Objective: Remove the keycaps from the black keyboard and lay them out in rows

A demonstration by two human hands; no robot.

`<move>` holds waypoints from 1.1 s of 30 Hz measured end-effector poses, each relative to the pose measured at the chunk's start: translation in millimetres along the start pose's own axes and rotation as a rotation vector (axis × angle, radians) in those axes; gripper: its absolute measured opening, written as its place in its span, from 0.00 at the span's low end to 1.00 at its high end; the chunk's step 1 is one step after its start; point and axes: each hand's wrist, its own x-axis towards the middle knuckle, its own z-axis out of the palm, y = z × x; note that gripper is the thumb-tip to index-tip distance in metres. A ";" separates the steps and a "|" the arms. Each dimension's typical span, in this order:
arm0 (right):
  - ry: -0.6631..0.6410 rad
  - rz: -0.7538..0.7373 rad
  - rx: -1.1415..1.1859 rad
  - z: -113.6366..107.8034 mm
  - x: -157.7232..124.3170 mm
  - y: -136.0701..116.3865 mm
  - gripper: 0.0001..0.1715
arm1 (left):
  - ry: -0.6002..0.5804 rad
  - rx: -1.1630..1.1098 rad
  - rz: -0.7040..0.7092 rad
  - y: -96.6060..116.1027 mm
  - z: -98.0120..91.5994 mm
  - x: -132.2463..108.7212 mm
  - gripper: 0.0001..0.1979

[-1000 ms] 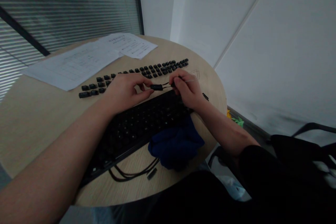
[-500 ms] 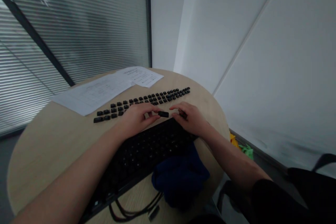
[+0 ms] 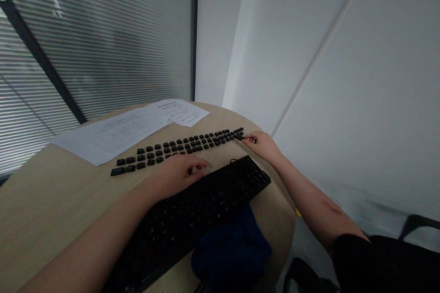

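Observation:
My right hand (image 3: 261, 146) reaches to the right end of the keycap rows and pinches a wide black keycap (image 3: 238, 137) at the fingertips. Rows of loose black keycaps (image 3: 141, 165) run slantwise across the table. Over the back edge of the black keyboard (image 3: 206, 208) rests my left hand (image 3: 180, 171), thumb and fingers apart with nothing between them. Its wrist and forearm hide part of the keyboard's left side. Many of the key spots on the keyboard look bare, though the dim light blurs them.
The round wooden table (image 3: 44, 187) carries printed sheets of paper (image 3: 117, 137) at the back left. A dark blue cloth (image 3: 233, 242) is bunched against the keyboard's near side. A white wall (image 3: 343, 100) rises beyond the table's right edge, with a black chair (image 3: 412, 229) at lower right.
My right hand has moved away from my left, out to the right end of the rows, with the wide keycap now in it. My left hand has let go of that keycap.

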 end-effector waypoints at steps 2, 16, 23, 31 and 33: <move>-0.007 0.117 -0.057 2.8 26.4 31.4 0.15 | -0.078 0.002 0.024 -0.9 1.0 0.4 0.14; -0.124 0.351 -0.155 56.2 95.4 75.8 0.16 | -0.175 0.012 -0.001 -6.4 3.0 -0.4 0.11; -0.166 0.358 -0.155 58.1 95.3 76.3 0.21 | -0.152 0.012 0.006 -3.1 0.7 -0.7 0.11; -0.130 0.342 -0.149 54.4 92.5 70.5 0.18 | -0.105 0.008 0.049 -1.4 -0.1 -2.0 0.11; -0.096 0.340 -0.146 52.5 91.7 69.7 0.18 | -0.111 0.019 0.038 -1.4 -0.5 -2.0 0.11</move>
